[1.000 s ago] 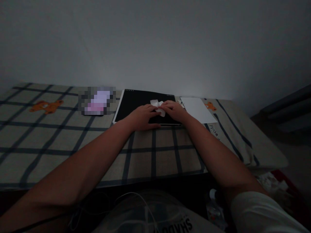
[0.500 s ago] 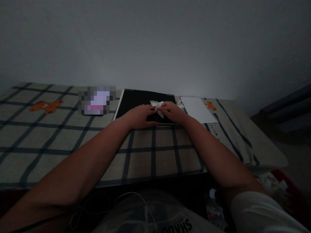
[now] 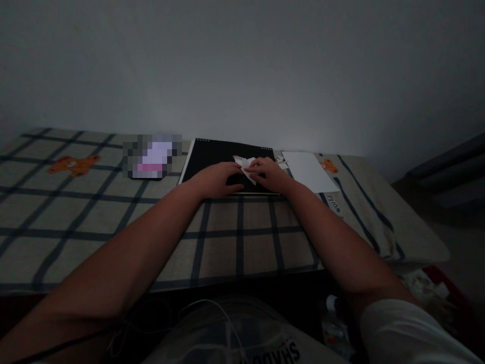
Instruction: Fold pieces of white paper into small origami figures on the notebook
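A small piece of folded white paper [image 3: 240, 161] lies on a black pad [image 3: 215, 153] with punched holes along its far edge. My left hand [image 3: 219, 180] rests flat on the pad, thumb stretched apart, fingertips touching the paper's left side. From the right, my right hand [image 3: 271, 175] has its fingers bent down over the paper, gripping it against the pad. Its fingers cover part of the folds. To the right of the pad is a flat white sheet [image 3: 308, 172].
A checked cloth [image 3: 220, 242] with orange bear prints covers the table, which stands against a grey wall. A phone [image 3: 153, 159], blurred out, lies left of the pad. Small white scraps [image 3: 280, 159] sit between pad and sheet. Below the edge is a plastic bottle [image 3: 335, 323].
My left hand has drawn back slightly to the left, its thumb with it. The right hand's fingers have shifted a little on the paper, thumb showing lower.
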Motion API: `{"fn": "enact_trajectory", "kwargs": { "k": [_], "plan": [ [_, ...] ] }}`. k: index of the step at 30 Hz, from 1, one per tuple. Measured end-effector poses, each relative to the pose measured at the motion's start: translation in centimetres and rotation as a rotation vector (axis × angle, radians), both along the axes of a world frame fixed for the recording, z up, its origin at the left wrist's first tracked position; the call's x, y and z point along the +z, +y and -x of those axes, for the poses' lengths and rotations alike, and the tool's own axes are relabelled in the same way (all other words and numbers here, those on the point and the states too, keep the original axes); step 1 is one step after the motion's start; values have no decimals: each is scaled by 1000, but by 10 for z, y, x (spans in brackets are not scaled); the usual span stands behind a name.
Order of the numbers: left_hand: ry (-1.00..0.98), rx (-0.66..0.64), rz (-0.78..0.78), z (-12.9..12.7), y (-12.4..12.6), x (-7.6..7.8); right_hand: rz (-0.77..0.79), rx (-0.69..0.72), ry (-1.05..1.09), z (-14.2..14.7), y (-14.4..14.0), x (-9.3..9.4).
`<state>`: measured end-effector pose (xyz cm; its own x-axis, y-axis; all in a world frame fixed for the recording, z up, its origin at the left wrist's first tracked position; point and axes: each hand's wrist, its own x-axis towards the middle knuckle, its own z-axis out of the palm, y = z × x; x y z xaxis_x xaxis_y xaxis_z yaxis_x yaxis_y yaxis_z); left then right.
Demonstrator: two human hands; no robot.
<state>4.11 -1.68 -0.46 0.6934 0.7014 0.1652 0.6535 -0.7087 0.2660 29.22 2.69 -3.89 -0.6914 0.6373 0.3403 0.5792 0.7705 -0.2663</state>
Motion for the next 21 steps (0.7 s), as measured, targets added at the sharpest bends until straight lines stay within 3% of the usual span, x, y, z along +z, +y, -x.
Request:
{"fn": "enact_trajectory", "kwargs": {
  "k": [6, 15, 21],
  "plan": [
    [0, 56, -124, -5, -1, -1, 0, -24, -27, 3, -3, 1],
    [138, 23, -118, -7, -4, -2, 92, -35, 40, 4, -6, 11],
    [26, -31, -73, -6, -4, 5, 74, -64, 114, 2, -8, 18]
  ]
}}
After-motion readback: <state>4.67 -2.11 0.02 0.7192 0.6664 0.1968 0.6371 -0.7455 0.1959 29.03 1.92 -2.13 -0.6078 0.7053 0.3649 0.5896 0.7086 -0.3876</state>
